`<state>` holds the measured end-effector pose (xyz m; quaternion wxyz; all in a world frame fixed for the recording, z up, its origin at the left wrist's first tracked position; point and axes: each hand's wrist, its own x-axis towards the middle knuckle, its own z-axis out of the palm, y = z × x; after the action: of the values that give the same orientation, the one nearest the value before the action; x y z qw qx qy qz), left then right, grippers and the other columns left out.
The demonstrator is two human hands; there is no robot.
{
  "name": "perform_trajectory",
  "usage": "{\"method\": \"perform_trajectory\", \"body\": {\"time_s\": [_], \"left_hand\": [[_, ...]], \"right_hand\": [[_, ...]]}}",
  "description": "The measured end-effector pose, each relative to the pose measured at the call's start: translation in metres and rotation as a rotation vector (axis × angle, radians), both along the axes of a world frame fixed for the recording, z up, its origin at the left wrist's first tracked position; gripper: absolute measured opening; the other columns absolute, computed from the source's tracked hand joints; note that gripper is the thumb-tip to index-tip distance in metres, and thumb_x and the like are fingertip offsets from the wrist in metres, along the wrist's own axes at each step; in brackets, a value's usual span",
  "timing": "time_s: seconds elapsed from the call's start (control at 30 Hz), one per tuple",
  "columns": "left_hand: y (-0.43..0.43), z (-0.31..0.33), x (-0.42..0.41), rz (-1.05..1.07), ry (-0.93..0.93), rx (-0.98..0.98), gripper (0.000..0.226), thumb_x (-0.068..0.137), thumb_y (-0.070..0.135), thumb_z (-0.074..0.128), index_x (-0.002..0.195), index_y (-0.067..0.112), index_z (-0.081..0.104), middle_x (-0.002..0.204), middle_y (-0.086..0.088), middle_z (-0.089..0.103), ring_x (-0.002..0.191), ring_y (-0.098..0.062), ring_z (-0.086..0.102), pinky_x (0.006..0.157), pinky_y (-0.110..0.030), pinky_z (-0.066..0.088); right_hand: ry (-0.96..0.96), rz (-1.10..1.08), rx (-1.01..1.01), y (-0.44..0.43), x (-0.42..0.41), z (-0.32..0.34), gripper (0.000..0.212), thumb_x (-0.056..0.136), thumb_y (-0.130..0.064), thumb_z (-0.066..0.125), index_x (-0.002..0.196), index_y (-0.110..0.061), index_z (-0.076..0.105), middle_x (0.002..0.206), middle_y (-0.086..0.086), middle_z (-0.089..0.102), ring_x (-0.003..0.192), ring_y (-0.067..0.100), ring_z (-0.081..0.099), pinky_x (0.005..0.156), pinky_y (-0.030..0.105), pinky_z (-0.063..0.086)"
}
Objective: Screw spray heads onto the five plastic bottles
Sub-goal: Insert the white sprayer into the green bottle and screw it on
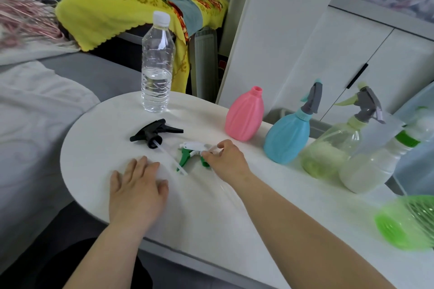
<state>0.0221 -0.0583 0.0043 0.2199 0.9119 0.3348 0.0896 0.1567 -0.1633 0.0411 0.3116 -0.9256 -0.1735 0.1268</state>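
Green and white plastic meets our right hand (226,159): the fingertips pinch around the collar end of the green-and-white spray head (191,151), which lies on its side on the white surface (98,124), its dip tube trailing toward us. The fingers are curled close, thumb and forefinger touching the part; whether it is lifted at all we cannot tell. Our left hand (136,191) lies flat and spread, palm down on the surface, holding nothing, just beside the tube's end.

A little farther out lies the black spray head (152,132), also on its side, apart from both hands. Behind it stands a clear water bottle (157,63) with a white cap, partly filled.

To the right the pink bottle (244,115) stands upright with a bare, open neck. Next to it, in a row, we see the blue bottle (287,137) with a grey-and-teal head fitted, the pale yellow-green bottle (328,150) with a grey head fitted, and a whitish bottle (371,166) with a green collar, its top blurred. A bright green bottle (408,223) sits blurred at the right edge.
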Motion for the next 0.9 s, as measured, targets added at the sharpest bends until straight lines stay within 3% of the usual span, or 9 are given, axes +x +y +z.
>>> {"method": "perform_trajectory", "body": {"time_s": [0.1,0.27,0.37,0.43,0.5,0.6,0.7,0.8,0.9], "left_hand": [[0.0,-0.002,0.0,0.001,-0.001,0.008,0.048,0.091,0.033,0.03,0.137,0.024,0.021,0.155,0.002,0.008,0.142,-0.016,0.001,0.114,-0.041,-0.002],[0.0,-0.001,-0.001,0.0,-0.026,-0.005,0.046,0.091,0.032,0.032,0.137,0.024,0.024,0.154,0.002,0.011,0.141,-0.015,0.002,0.114,-0.04,-0.002],[-0.001,0.002,-0.002,0.051,-0.137,-0.051,0.045,0.09,0.024,0.037,0.134,0.019,0.031,0.149,-0.004,0.028,0.139,-0.019,0.018,0.113,-0.038,0.003],[-0.004,0.01,-0.003,0.129,-0.291,-0.121,0.041,0.088,0.015,0.043,0.129,0.013,0.04,0.136,-0.01,0.048,0.125,-0.029,0.041,0.107,-0.041,0.021],[-0.007,0.019,-0.006,0.168,-0.432,-0.176,0.036,0.087,0.01,0.044,0.123,0.011,0.047,0.125,-0.011,0.057,0.109,-0.035,0.051,0.096,-0.043,0.035],[-0.016,0.026,-0.011,0.093,-0.541,-0.13,0.031,0.086,0.005,0.047,0.115,0.009,0.054,0.119,-0.013,0.06,0.107,-0.034,0.053,0.093,-0.043,0.037],[-0.033,0.033,-0.016,-0.003,-0.582,-0.105,0.026,0.083,0.001,0.051,0.107,0.008,0.06,0.113,-0.013,0.063,0.108,-0.032,0.054,0.092,-0.039,0.037],[-0.057,0.036,-0.015,-0.132,-0.578,-0.087,0.023,0.081,-0.003,0.054,0.098,0.009,0.065,0.107,-0.009,0.065,0.103,-0.023,0.055,0.09,-0.033,0.035],[-0.077,0.041,-0.007,-0.217,-0.567,-0.121,0.022,0.081,0.0,0.054,0.096,0.012,0.066,0.103,0.001,0.061,0.097,-0.011,0.047,0.088,-0.028,0.034]], "right_hand": [[-0.056,0.01,-0.09,0.009,-0.002,-0.005,0.052,0.077,-0.047,0.056,0.111,-0.009,0.048,0.117,0.01,0.054,0.11,0.029,0.048,0.082,0.034,0.04],[-0.019,0.028,-0.096,0.01,-0.004,-0.005,0.039,0.08,-0.031,0.054,0.113,-0.01,0.05,0.113,0.01,0.057,0.104,0.027,0.053,0.073,0.029,0.037],[0.095,-0.011,0.115,0.001,-0.006,0.0,0.018,0.079,-0.027,0.058,0.088,-0.017,0.047,0.084,-0.001,0.052,0.071,0.013,0.048,0.055,0.023,0.033],[0.198,-0.065,0.308,-0.007,-0.006,0.006,0.023,0.077,-0.021,0.061,0.091,-0.013,0.044,0.08,-0.002,0.051,0.065,0.009,0.047,0.053,0.02,0.034],[0.309,-0.09,0.486,-0.017,-0.009,0.012,0.028,0.078,-0.013,0.06,0.101,-0.009,0.045,0.088,0.004,0.056,0.064,0.012,0.054,0.056,0.02,0.04],[0.38,-0.081,0.654,-0.037,-0.013,0.021,0.026,0.08,-0.008,0.06,0.103,-0.01,0.048,0.077,0.001,0.055,0.056,0.009,0.053,0.051,0.015,0.044],[0.426,-0.117,0.829,-0.061,-0.015,0.033,0.01,0.082,-0.002,0.054,0.087,-0.01,0.056,0.063,0.001,0.048,0.05,0.008,0.045,0.048,0.014,0.042],[0.501,-0.15,1.006,-0.09,-0.019,0.047,0.018,0.086,-0.001,0.043,0.076,-0.012,0.054,0.064,0.002,0.047,0.052,0.01,0.041,0.049,0.017,0.04],[0.468,-0.132,1.14,-0.128,-0.022,0.06,0.024,0.09,-0.007,0.037,0.078,-0.015,0.055,0.056,-0.007,0.06,0.051,0.006,0.045,0.055,0.018,0.04]]}}
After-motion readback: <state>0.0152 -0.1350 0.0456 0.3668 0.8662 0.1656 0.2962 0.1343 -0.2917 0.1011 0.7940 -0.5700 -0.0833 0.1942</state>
